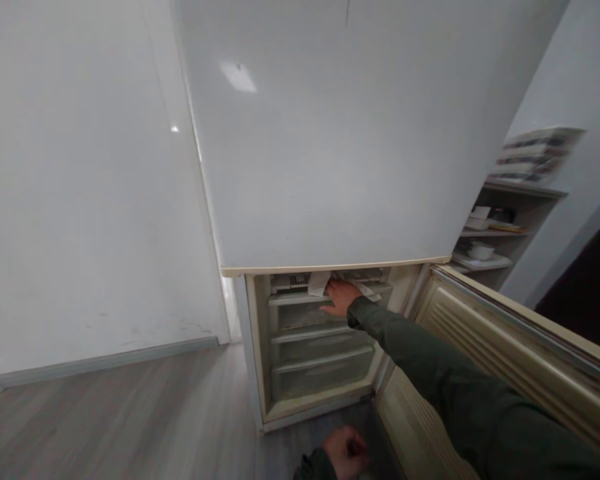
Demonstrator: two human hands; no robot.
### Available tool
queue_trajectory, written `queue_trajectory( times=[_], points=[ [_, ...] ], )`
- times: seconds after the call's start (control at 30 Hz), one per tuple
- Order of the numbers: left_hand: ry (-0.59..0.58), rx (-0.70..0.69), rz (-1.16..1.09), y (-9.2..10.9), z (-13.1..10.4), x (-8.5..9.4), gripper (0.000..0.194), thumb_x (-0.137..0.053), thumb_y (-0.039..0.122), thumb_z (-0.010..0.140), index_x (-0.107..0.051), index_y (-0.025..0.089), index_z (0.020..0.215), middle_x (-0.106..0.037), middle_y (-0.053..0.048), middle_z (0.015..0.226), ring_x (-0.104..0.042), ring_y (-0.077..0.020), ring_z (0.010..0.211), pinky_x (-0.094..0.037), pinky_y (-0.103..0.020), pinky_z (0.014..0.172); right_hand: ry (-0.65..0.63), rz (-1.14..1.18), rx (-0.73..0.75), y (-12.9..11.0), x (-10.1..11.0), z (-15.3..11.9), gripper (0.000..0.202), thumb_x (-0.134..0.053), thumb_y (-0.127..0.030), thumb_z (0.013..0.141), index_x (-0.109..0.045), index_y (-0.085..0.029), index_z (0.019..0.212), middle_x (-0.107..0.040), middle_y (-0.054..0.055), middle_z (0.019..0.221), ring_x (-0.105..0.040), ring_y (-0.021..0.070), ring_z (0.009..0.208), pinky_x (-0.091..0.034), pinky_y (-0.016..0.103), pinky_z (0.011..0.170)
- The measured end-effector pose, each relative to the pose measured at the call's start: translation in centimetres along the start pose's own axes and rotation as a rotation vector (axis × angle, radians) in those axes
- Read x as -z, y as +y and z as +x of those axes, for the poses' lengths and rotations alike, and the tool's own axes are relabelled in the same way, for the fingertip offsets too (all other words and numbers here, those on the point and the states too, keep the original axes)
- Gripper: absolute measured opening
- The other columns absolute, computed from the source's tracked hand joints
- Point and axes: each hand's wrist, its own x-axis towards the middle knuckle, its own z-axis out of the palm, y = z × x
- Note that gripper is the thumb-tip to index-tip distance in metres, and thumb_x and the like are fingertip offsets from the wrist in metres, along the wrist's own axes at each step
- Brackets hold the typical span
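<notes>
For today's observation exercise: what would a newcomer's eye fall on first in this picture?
First, the big white upper fridge door, shut, filling the middle. Below it the freezer compartment stands open, its door swung out to the right. The right hand reaches in to the top drawer beside a white cloth; the left hand hangs curled at the bottom edge.

The right hand (339, 297), in a dark green sleeve, lies flat on the top translucent plastic drawer (325, 312) inside the open lower compartment of a tall white fridge (330, 147), touching a white cloth (319, 283). The left hand (346, 452) hangs loosely curled above the grey wooden floor (120, 413).
</notes>
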Motion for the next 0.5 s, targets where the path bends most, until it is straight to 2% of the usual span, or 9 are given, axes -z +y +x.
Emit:
queue_trajectory(
  times=[0.03, 0.1, 0.17, 0.3, 0.37, 0.5],
  points=[
    [0.017, 0.014, 0.017, -0.4, 0.0, 0.0, 0.019, -0.062, 0.013, 0.059, -0.063, 0.018, 0.078, -0.060, -0.002, 0.077, -0.055, -0.0175, 0.075, -0.042, -0.030, 0.070, -0.015, -0.014, -0.023, 0.4, 0.0, -0.3, 0.059, -0.064, -0.046, 0.089, -0.060, -0.004, 0.131, -0.058, 0.023, 0.133, -0.058, 0.0319, 0.119, -0.047, 0.041, 0.103],
    [0.020, 0.048, 0.033, -1.3, 0.2, -0.3, 0.021, -0.064, 0.011, 0.059, -0.063, 0.018, 0.079, -0.058, 0.000, 0.074, -0.055, -0.0160, 0.073, -0.042, -0.028, 0.069, -0.062, -0.020, -0.090, 0.3, 0.3, -0.2, 0.051, -0.066, -0.031, 0.087, -0.062, -0.006, 0.132, -0.059, 0.021, 0.136, -0.059, 0.0308, 0.120, -0.048, 0.038, 0.103],
    [0.030, 0.080, 0.068, -1.7, 0.2, -0.6, 0.020, -0.064, 0.010, 0.060, -0.063, 0.018, 0.077, -0.059, 0.001, 0.073, -0.057, -0.0160, 0.072, -0.042, -0.028, 0.067, -0.110, -0.019, -0.159, -0.7, 0.9, 0.4, 0.042, -0.058, -0.018, 0.089, -0.066, -0.011, 0.130, -0.062, 0.020, 0.134, -0.061, 0.0303, 0.120, -0.050, 0.037, 0.101],
    [0.067, 0.068, 0.175, -1.2, -0.8, -0.8, 0.018, -0.061, 0.009, 0.063, -0.064, 0.017, 0.079, -0.066, -0.005, 0.079, -0.063, -0.0205, 0.080, -0.044, -0.031, 0.072, -0.173, 0.011, -0.262, -2.6, 2.2, 0.7, 0.043, -0.040, -0.014, 0.097, -0.067, -0.011, 0.131, -0.064, 0.019, 0.132, -0.062, 0.0288, 0.122, -0.051, 0.034, 0.099],
    [0.062, 0.069, 0.180, -0.8, -1.8, -1.0, 0.020, -0.060, 0.010, 0.064, -0.067, 0.016, 0.082, -0.068, -0.006, 0.081, -0.064, -0.0218, 0.082, -0.045, -0.032, 0.072, -0.186, 0.005, -0.228, -3.1, 2.8, -0.4, 0.044, -0.043, -0.013, 0.095, -0.065, -0.013, 0.133, -0.065, 0.018, 0.130, -0.063, 0.0277, 0.120, -0.051, 0.033, 0.099],
    [0.057, -0.005, 0.163, -0.4, -4.2, -1.9, 0.025, -0.061, 0.014, 0.066, -0.072, 0.017, 0.088, -0.070, -0.006, 0.085, -0.066, -0.0235, 0.084, -0.047, -0.032, 0.075, -0.242, -0.049, -0.096, -3.4, 3.6, -4.0, 0.040, -0.058, -0.010, 0.084, -0.070, -0.014, 0.123, -0.070, 0.015, 0.122, -0.065, 0.0285, 0.116, -0.052, 0.035, 0.098]
  ],
)
